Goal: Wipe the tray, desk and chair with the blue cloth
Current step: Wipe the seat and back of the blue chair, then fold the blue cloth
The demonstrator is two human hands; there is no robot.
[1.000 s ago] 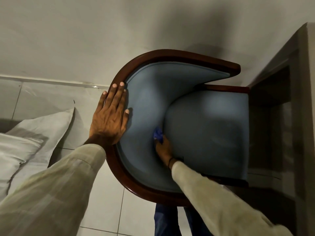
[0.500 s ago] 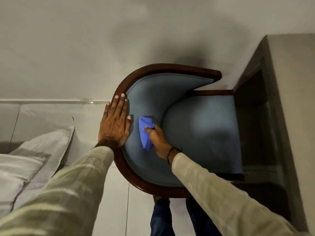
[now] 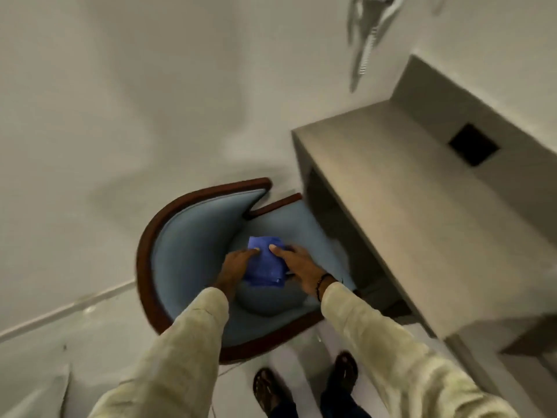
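Above the chair [image 3: 193, 236], both hands [image 3: 265, 267] hold the blue cloth [image 3: 265, 265].

The frame is dim and flatly lit, with a greyish-beige cast. Motion blur smears everything, strongest at the upper right, where a pale hanging shape [image 3: 366, 34] streaks. Soft broad shadows mottle the wall [image 3: 120, 101] at left and centre. Wide-angle distortion bends the desk [image 3: 391, 182] edges at right. No glare shows.
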